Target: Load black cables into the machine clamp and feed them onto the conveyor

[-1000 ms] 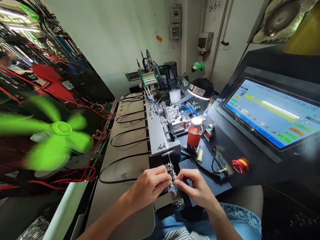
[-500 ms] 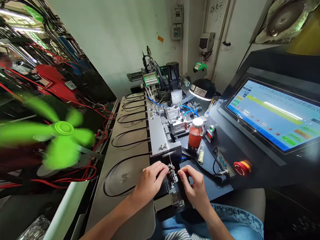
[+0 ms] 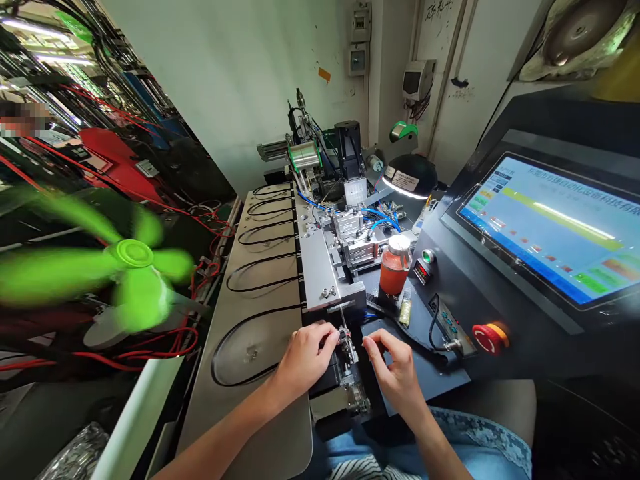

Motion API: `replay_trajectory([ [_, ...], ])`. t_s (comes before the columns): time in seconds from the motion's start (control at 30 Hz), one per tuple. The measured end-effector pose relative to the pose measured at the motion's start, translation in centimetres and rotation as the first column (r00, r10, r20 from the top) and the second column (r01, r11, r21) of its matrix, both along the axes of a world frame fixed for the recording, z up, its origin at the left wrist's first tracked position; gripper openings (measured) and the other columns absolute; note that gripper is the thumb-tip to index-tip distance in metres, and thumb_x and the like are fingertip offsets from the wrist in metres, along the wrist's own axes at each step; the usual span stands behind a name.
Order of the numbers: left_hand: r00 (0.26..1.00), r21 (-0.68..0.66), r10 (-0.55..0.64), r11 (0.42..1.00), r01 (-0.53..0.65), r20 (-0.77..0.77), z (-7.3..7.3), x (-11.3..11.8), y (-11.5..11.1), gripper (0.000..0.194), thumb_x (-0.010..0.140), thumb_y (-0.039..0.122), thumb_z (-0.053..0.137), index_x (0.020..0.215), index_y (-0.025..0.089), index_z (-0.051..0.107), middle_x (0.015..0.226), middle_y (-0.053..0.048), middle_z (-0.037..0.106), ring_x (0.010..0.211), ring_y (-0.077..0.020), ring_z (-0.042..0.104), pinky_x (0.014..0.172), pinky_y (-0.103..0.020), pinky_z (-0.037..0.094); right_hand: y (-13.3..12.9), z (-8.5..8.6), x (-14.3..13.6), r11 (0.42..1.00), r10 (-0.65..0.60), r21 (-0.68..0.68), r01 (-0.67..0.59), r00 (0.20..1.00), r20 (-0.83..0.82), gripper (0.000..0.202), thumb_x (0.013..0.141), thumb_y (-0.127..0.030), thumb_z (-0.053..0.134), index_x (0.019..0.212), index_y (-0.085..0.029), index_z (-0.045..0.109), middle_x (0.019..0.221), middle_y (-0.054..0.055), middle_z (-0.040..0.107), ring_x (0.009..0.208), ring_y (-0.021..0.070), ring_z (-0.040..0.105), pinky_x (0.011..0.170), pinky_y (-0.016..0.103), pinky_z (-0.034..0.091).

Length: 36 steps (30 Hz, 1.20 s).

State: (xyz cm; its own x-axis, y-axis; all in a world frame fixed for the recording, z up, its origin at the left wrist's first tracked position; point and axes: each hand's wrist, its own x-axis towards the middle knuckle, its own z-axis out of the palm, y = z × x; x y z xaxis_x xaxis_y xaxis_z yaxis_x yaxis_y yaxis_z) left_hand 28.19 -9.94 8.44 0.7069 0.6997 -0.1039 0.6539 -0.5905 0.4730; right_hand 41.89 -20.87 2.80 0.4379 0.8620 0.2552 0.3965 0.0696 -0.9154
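My left hand [image 3: 307, 353] is closed at the left side of a small metal clamp fixture [image 3: 349, 348], its thumb and index fingertips bent together beside it. Whatever those fingers hold, if anything, is hidden. A looped black cable [image 3: 214, 357] lies on the beige table, and its near end runs out of sight at my left hand. To the right of the fixture, a short gap away, my right hand [image 3: 397, 367] has thumb and index finger pinched together. Anything between these fingertips is too small to make out.
Several more black cable loops [image 3: 227, 283] line the beige table [image 3: 260, 433]. Beyond the fixture stand metal cylinders [image 3: 361, 250] and a solder wire spool [image 3: 305, 157]. An orange-red bottle [image 3: 395, 270], touchscreen [image 3: 555, 227] and emergency stop button [image 3: 487, 339] are right; a green fan [image 3: 134, 253] spins left.
My right hand has drawn slightly to the right, away from the fixture. The left hand stays beside it. The whole view has shifted a little.
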Motion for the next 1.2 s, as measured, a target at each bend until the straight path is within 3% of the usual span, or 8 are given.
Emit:
replay_trajectory([
  [0.37,0.999,0.090,-0.016,0.996,0.018,-0.028,-0.9,0.4,0.1,0.025,0.092,0.021,0.045,0.076,0.017,0.063,0.076,-0.002,0.066,0.073,-0.0161,0.062,0.066,-0.025,0.039,3.9,-1.7,-0.8,0.995,0.094,-0.035,-0.095,0.995,-0.028,0.030,0.096,-0.026,0.036,0.067,-0.021,0.033,0.061,-0.004,0.037,0.055,0.0118,0.035,0.054,0.025,0.028],
  [0.63,0.998,0.200,-0.055,0.979,0.050,0.018,-1.5,-0.1,0.0,0.021,0.091,0.023,0.049,0.076,0.017,0.062,0.074,-0.001,0.063,0.069,-0.0154,0.062,0.064,-0.024,0.043,4.3,-2.4,-1.3,0.993,0.121,0.022,-0.120,0.989,-0.089,0.029,0.096,-0.025,0.036,0.067,-0.021,0.032,0.061,-0.005,0.036,0.055,0.0112,0.034,0.054,0.025,0.027],
  [0.7,0.993,0.282,-0.088,0.957,0.061,0.081,-1.6,-0.6,0.0,0.017,0.091,0.025,0.050,0.084,0.018,0.063,0.079,-0.001,0.063,0.069,-0.0145,0.061,0.064,-0.024,0.044,4.3,-2.5,-1.4,0.994,0.108,0.035,-0.105,0.988,-0.110,0.030,0.096,-0.026,0.035,0.067,-0.021,0.031,0.061,-0.005,0.035,0.055,0.0110,0.033,0.053,0.025,0.027],
  [0.83,0.944,0.451,-0.290,0.871,0.194,0.154,-1.5,-1.7,0.0,0.025,0.096,0.020,0.040,0.106,0.024,0.063,0.091,-0.002,0.063,0.075,-0.0124,0.061,0.067,-0.021,0.047,4.5,-2.7,-1.8,0.995,0.088,0.051,-0.081,0.984,-0.153,0.030,0.097,-0.027,0.034,0.067,-0.021,0.032,0.062,-0.005,0.034,0.055,0.0107,0.034,0.052,0.024,0.028],
  [0.97,0.917,0.622,-0.397,0.726,0.293,0.032,-1.6,-1.8,-0.1,0.030,0.096,0.013,0.035,0.107,0.019,0.062,0.086,-0.002,0.065,0.071,-0.0136,0.059,0.062,-0.023,0.047,4.6,-2.9,-2.1,0.996,0.077,0.057,-0.067,0.978,-0.196,0.031,0.097,-0.029,0.034,0.067,-0.022,0.032,0.062,-0.005,0.033,0.056,0.0106,0.033,0.052,0.023,0.029],
  [1.07,0.894,0.678,-0.442,0.636,0.368,-0.071,-1.7,-1.5,-0.1,0.028,0.095,0.011,0.036,0.106,0.013,0.062,0.085,-0.005,0.066,0.069,-0.0152,0.058,0.060,-0.025,0.048,4.6,-3.3,-1.9,0.996,0.077,0.051,-0.068,0.972,-0.220,0.032,0.097,-0.031,0.034,0.066,-0.022,0.032,0.061,-0.005,0.032,0.055,0.0104,0.033,0.051,0.022,0.030],
  [1.13,0.895,0.661,-0.440,0.650,0.376,-0.076,-1.6,-1.5,0.1,0.027,0.094,0.010,0.037,0.107,0.014,0.061,0.085,-0.004,0.066,0.069,-0.0152,0.058,0.060,-0.025,0.048,4.5,-3.4,-1.5,0.997,0.079,0.042,-0.072,0.972,-0.223,0.033,0.097,-0.031,0.035,0.065,-0.022,0.032,0.060,-0.006,0.032,0.053,0.0103,0.033,0.049,0.022,0.030],
  [1.2,0.907,0.593,-0.419,0.724,0.352,-0.027,-1.4,-1.6,0.3,0.027,0.094,0.011,0.038,0.107,0.019,0.060,0.086,-0.002,0.065,0.070,-0.0140,0.058,0.062,-0.024,0.048,4.1,-3.2,-0.9,0.997,0.075,0.031,-0.070,0.974,-0.213,0.034,0.097,-0.030,0.034,0.064,-0.021,0.036,0.058,-0.005,0.034,0.052,0.0106,0.034,0.049,0.022,0.031],
])
